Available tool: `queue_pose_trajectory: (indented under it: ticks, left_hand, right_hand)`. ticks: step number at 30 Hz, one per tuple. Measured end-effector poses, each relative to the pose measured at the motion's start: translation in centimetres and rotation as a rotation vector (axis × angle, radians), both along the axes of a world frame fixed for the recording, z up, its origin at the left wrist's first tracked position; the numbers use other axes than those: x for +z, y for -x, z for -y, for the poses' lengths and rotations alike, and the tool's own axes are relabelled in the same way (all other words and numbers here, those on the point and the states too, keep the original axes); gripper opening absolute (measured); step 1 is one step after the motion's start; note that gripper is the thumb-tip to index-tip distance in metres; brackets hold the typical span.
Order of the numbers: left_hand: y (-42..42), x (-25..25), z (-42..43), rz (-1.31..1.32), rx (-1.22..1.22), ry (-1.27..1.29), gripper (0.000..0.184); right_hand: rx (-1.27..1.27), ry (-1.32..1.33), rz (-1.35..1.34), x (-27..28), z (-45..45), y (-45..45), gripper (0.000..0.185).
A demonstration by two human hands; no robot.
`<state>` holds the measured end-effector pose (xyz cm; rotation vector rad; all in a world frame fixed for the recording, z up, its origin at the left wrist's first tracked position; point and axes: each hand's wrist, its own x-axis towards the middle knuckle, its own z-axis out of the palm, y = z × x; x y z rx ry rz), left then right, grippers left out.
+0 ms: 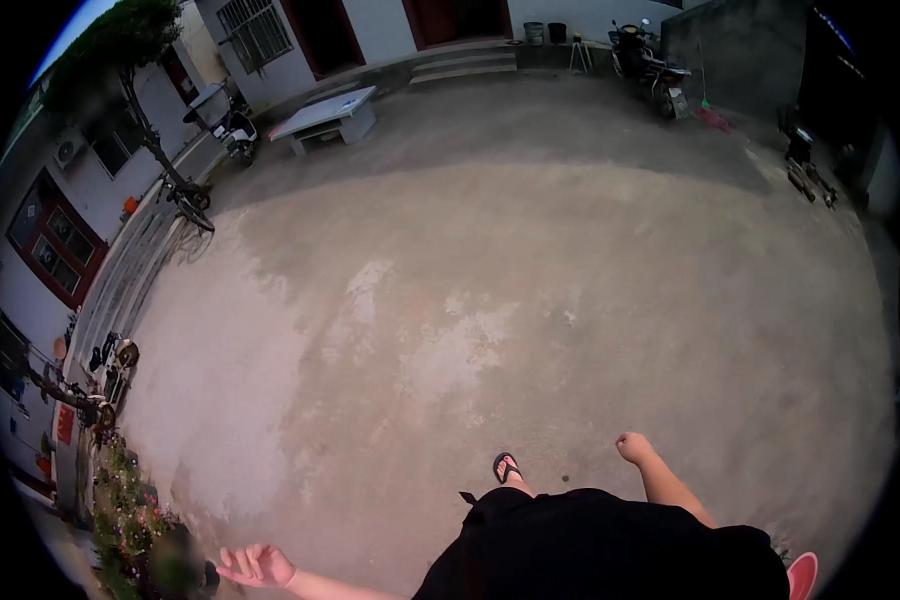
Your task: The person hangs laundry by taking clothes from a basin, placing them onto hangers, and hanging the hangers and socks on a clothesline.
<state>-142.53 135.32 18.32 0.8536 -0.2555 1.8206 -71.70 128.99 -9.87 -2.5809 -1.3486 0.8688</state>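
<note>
My left hand [259,567] hangs out at the lower left, near the flower bed [130,505]. Its fingers are loosely bent and apart, and I see nothing held in them. Off to the right of my body, my right hand [631,447] is curled into a fist above the concrete ground [590,400], with no object showing in it. One foot in a black flip-flop [507,466] is on the ground ahead of my dark clothing [610,550]. Part of a red, rounded object [802,577] shows at the bottom right, beside my clothing.
A stone table [325,113] stands at the back left, near a white scooter [235,133] and a bicycle [187,203]. A motorcycle [650,70] is parked at the back right. Steps [463,66] lead to a doorway. More two-wheelers [115,375] line the left side.
</note>
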Motion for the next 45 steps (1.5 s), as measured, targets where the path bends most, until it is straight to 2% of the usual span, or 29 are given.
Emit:
queue_pose_trajectory:
  ticks: [1,2,3,4,5,6,8,9,10,12,14,16,17,20,21,23,24,25,26,27,28,29,32,35,38,41,43,44,45]
  left_hand:
    - [-4.9,0.2,-7.4,0.059,0.007,0.279,0.044]
    - [-8.2,-1.5,-14.5,0.001,-0.049,0.498,0.046]
    - [-14.0,-1.3,-20.7,-0.132,-0.029,0.824,0.047]
    - [-18.8,-2.7,-26.8,-0.371,-0.195,0.871,0.047]
    - [-24.1,-4.1,-32.0,-0.763,-0.271,0.875,0.045]
    - [-29.6,-5.6,-36.0,-1.217,-0.283,0.860,0.042]
    - [-40.8,-7.4,-40.7,-1.887,-0.335,0.259,0.035]
    - [-45.2,-6.7,-41.8,-2.032,-0.413,-0.070,0.037]
    - [-48.7,-8.7,-43.4,-2.034,-0.538,-0.350,0.037]
    - [-54.6,-13.0,-47.2,-1.927,-0.995,-0.537,0.038]
    - [-59.2,-19.7,-51.5,-1.904,-1.452,-0.162,0.038]
    - [-59.0,-26.5,-57.1,-1.734,-1.215,0.100,0.038]
    - [-59.4,-27.4,-60.0,-1.635,-1.092,0.220,0.038]
    - [-51.9,-31.0,-70.4,-1.897,-0.984,1.130,0.035]
    - [-48.0,-32.6,-73.7,-2.047,-0.881,1.259,0.034]
    - [-38.9,-36.6,-79.8,-2.460,-0.546,1.077,0.037]
    - [-36.2,-35.0,-81.5,-2.375,-0.445,1.280,0.035]
    - [-33.4,-33.3,-83.0,-2.267,-0.322,1.467,0.035]
    - [-32.4,-30.9,-83.3,-1.588,-0.202,1.805,0.028]
    - [-31.3,-29.8,-84.4,-1.189,-0.199,1.862,0.027]
    - [-30.2,-28.9,-85.4,-0.792,-0.197,1.895,0.027]
    - [-30.9,-28.6,-87.5,-0.675,-0.162,1.926,0.026]
    - [-37.6,-30.1,-96.5,-0.912,-0.158,1.990,0.024]
    - [-47.2,-31.7,-106.5,-1.343,-0.355,1.925,0.022]
    - [-56.0,-32.3,-117.1,-1.716,-0.593,1.664,0.020]
    - [-62.5,-33.5,-130.9,-1.874,-0.557,1.367,0.018]
    - [-68.1,-34.7,-142.6,-1.860,-0.363,1.189,0.017]
    - [-72.4,-34.4,-149.2,-1.828,-0.223,1.140,0.016]
    - [-76.3,-33.7,-156.4,-1.896,-0.234,0.979,0.016]
  right_hand:
    - [-0.106,0.233,-0.170,-2.4,0.4,-3.2,0.026]
    - [-0.458,0.453,-0.430,-4.6,1.6,-5.5,0.028]
    - [-0.658,0.562,-0.543,-2.6,2.6,-6.0,0.029]
    - [-0.710,0.558,-0.569,-1.1,3.5,-6.3,0.029]
    - [-0.743,0.544,-0.587,-2.4,4.7,-7.2,0.027]
    - [-0.843,0.445,-0.582,-1.9,5.3,-7.0,0.026]
    - [-1.076,0.254,-0.606,-4.0,6.2,-6.5,0.023]
    - [-1.192,0.238,-0.626,-4.5,6.0,-6.0,0.024]
    - [-1.259,0.262,-0.643,-4.9,4.2,-5.8,0.024]
    - [-1.367,0.320,-0.698,-6.4,-0.4,-5.2,0.025]
    - [-1.365,0.380,-0.758,-7.9,-7.4,-5.9,0.027]
    - [-1.293,0.449,-0.809,-9.3,-15.8,-7.9,0.028]
    - [-1.228,0.483,-0.829,-9.6,-20.7,-9.4,0.028]
    - [-0.861,0.586,-0.787,-12.5,-36.5,-16.2,0.030]
    - [-0.670,0.609,-0.726,-13.8,-42.3,-19.3,0.031]
    - [-0.229,0.482,-0.467,-17.1,-55.8,-27.2,0.032]
    - [-0.153,0.362,-0.223,-10.9,-64.7,-30.2,0.026]
    - [-0.190,0.141,-0.174,-8.2,-71.9,-33.2,0.025]
    - [-0.313,0.059,-0.240,-4.6,-79.2,-35.9,0.028]
    - [-0.358,-0.038,-0.393,0.0,-86.3,-37.9,0.030]
    - [-0.423,-0.100,-0.516,2.7,-92.6,-39.9,0.028]
    - [-0.438,-0.204,-0.584,4.8,-98.3,-41.7,0.026]
    - [-0.467,-0.445,-0.671,8.6,-111.4,-43.5,0.023]
    - [-0.523,-0.505,-0.773,9.3,-119.2,-43.3,0.023]
    - [-0.509,-0.087,-0.802,3.6,-119.3,-43.3,0.023]
    - [-0.659,0.756,-0.723,-3.8,-114.5,-45.2,0.034]
    - [-0.425,1.126,-0.600,0.8,-113.3,-46.7,0.038]
    - [-0.551,1.089,-0.540,8.0,-116.0,-46.0,0.036]
    - [-0.691,0.911,-0.662,4.6,-115.1,-47.9,0.035]
